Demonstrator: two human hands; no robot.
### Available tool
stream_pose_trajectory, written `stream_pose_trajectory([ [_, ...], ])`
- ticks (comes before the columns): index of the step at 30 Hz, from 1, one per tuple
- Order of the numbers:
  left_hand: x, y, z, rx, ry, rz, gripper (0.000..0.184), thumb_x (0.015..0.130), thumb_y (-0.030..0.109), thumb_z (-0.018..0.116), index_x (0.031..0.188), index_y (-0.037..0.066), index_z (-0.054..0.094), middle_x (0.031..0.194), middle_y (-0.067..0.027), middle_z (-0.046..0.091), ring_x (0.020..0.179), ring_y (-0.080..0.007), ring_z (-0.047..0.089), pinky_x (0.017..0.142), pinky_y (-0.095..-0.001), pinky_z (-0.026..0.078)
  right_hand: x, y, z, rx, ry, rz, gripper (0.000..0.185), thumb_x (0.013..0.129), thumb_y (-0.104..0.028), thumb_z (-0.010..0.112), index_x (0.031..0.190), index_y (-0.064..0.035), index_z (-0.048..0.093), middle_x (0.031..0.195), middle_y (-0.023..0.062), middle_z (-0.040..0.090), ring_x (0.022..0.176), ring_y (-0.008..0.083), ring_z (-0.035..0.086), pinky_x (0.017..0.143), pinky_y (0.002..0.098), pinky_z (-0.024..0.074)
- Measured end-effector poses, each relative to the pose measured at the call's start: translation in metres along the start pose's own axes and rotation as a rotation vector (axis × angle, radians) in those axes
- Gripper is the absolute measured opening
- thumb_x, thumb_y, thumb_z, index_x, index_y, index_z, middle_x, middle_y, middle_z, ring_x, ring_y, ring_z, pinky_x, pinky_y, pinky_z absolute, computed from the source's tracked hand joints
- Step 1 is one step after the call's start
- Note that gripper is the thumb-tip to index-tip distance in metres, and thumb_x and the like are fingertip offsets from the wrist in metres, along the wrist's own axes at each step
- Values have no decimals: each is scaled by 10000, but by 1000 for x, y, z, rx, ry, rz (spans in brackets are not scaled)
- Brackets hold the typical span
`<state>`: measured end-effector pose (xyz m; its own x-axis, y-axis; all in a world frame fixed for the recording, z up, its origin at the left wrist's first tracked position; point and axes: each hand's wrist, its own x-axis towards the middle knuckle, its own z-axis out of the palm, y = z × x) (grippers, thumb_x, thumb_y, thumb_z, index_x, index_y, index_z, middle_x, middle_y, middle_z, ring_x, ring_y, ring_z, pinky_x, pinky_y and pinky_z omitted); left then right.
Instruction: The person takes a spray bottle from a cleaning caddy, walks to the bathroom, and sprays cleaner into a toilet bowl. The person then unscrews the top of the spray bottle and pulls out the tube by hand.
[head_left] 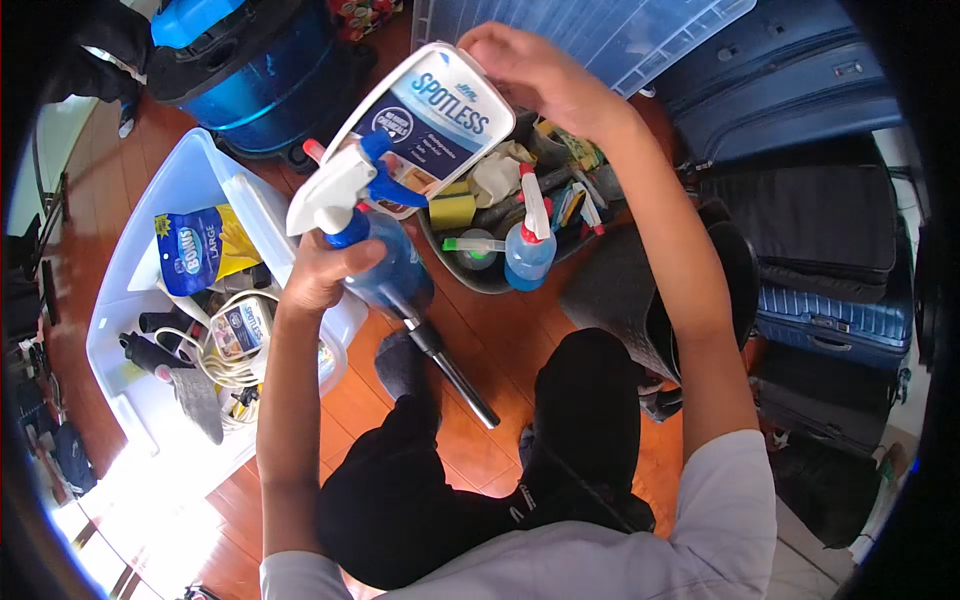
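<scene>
My left hand [325,275] is wrapped round the neck of a spray bottle [398,262] with blue liquid and a white-and-blue trigger head. My right hand [545,80] grips the upper right corner of a white tub labelled SPOTLESS [440,105], tilted above a dark bucket [480,285]. The trigger head overlaps the tub's lower left in view; I cannot tell if they touch. Inside the bucket are a smaller spray bottle [530,258] with a red-and-white head, a yellow sponge [453,208], a green-tipped bottle [475,246] and cloths.
A translucent bin [130,290] at left holds a BONUS glove packet [200,250], cords and another SPOTLESS tub [240,330]. A chrome tube [460,380] lies by my feet. A blue canister vacuum [270,95] stands behind; suitcases [800,220] line the right. Another person's foot shows upper left.
</scene>
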<state>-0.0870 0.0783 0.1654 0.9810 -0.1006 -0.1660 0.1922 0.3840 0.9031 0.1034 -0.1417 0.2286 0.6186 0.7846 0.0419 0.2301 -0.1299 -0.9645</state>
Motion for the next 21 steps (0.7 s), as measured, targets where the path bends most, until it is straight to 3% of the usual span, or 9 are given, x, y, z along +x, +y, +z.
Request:
stream_pose_trajectory([
  [2,-2,2,2,84,32,25,626,687,100,735,1258,19,490,1049,-110,643,961,-207,616,877,-349,476,-10,19,-14,228,211,102,361,878,-372,616,1086,-80,571,1045,54,631,944,113,602,783,235,463],
  [4,0,1,2,99,22,28,624,692,101,730,1260,18,484,1041,-113,645,959,-206,617,874,-351,478,-20,65,-46,-144,462,347,522,784,-360,716,1161,-34,562,1131,127,609,1039,224,594,865,314,463],
  [6,1,0,2,113,7,29,623,697,102,725,1262,16,478,1032,-116,648,957,-206,618,871,-354,479,-39,154,-90,-643,547,372,669,711,-404,762,1206,-21,527,1185,166,587,1099,288,569,922,360,445],
  [8,2,1,2,82,29,53,648,687,107,726,1270,6,461,1025,-132,648,942,-214,628,858,-356,490,-62,190,-102,-806,451,695,847,647,-415,792,1312,-34,432,1283,191,522,1181,338,510,977,461,400],
  [11,3,4,5,61,72,91,663,679,112,728,1271,-2,452,1016,-145,646,928,-226,638,844,-361,501,-78,223,-88,-1055,462,840,956,636,-401,798,1388,-49,323,1352,179,464,1225,360,469,992,517,371],
  [12,3,5,6,50,100,116,665,677,115,729,1269,-5,451,1012,-150,645,922,-234,642,836,-366,507,-80,222,-85,-951,448,892,955,672,-357,775,1422,-86,250,1437,156,363,1272,384,406,1006,558,344],
  [16,4,4,3,26,108,92,653,680,120,730,1259,-4,455,1007,-156,641,925,-247,645,829,-378,512,-82,202,-76,-835,405,897,910,688,-327,761,1423,-131,262,1438,143,360,1276,385,398,996,537,373],
  [19,5,3,2,4,104,105,647,675,131,743,1245,-4,466,1002,-151,644,933,-244,644,834,-373,507,-78,178,-68,-924,392,944,889,694,-300,754,1423,-167,263,1417,142,386,1258,378,421,974,503,407],
  [21,5,4,2,52,129,87,649,671,136,753,1238,-3,472,995,-141,646,938,-240,643,839,-369,501,-78,175,-65,-1099,471,862,766,705,-252,738,1366,-128,371,1310,170,497,1187,357,500,943,454,440],
])
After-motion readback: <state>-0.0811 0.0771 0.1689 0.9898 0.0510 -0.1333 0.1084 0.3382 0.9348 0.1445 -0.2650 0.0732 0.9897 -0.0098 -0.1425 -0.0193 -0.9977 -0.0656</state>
